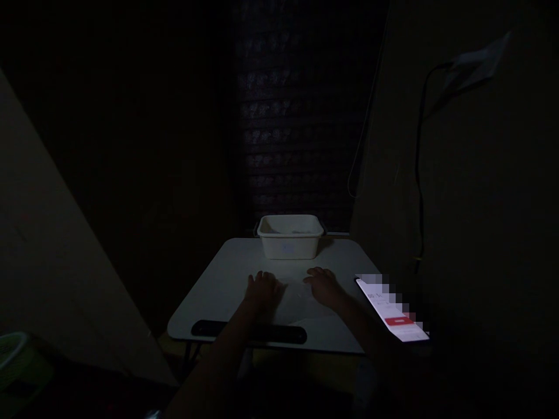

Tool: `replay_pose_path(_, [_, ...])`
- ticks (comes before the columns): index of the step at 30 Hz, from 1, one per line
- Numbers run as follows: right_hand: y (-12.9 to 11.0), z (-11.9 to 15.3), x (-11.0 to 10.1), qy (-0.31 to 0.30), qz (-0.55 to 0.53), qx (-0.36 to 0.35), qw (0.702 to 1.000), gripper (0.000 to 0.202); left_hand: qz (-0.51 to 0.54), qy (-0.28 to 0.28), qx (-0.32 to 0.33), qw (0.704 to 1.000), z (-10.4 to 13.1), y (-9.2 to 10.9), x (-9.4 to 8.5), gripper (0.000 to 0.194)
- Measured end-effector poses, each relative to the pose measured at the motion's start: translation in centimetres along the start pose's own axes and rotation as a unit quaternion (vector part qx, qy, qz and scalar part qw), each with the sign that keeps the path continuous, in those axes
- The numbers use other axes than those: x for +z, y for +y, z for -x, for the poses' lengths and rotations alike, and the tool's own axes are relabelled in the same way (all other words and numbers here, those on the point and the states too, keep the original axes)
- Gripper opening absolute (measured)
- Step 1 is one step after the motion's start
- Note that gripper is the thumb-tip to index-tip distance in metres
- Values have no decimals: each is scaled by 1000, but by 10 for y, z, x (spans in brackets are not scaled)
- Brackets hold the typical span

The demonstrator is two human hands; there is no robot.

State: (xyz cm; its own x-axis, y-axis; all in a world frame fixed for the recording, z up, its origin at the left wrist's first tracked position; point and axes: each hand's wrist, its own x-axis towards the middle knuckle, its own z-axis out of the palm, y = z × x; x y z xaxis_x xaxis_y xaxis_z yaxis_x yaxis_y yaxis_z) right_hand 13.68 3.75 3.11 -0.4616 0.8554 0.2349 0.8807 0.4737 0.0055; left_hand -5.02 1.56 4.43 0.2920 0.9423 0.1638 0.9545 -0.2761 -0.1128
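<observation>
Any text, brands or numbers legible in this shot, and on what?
"00", probably, at the start of a number on the lit phone; the rest is too blurred.
Other lines on its screen, and the marking on the red button: too small to read.
Bluish mark on the white basin: too faint to read.

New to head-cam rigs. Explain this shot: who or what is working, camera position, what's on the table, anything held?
No robot here: these are a person's bare hands, seen by one camera worn on the head, looking forward and down. The room is very dark.

On the white table stands a pale tub at the far side; its contents are unclear. A thin, see-through sheet or bag lies nearer, between the left hand and right hand. Whether the fingers grip it, I can't tell. A lit phone is at the right.
</observation>
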Motion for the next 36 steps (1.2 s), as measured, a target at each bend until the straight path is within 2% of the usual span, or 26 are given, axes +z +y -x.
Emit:
replay_pose_path(5, [9,10,0,6,11,-1,1000,38,5,-24,-40,999,7,-15,-1,41])
replay_pose_path(11, [17,14,-1,-16,14,16,1000,39,7,-47,-63,997,13,-24,-8,39])
replay_pose_path(18, [17,11,1,-5,22,35,999,38,4,-30,-47,998,11,-26,-4,39])
replay_pose_path(24, [18,6,2,-1,32,66,997,38,17,-60,-35,997,8,-29,-4,38])
replay_pose_path(28, [19,8,0,-5,35,56,998,38,23,-71,-32,997,6,-30,-6,36])
replay_pose_path(36, [19,15,-2,-4,34,26,999,34,8,-33,-11,999,2,-25,-3,35])
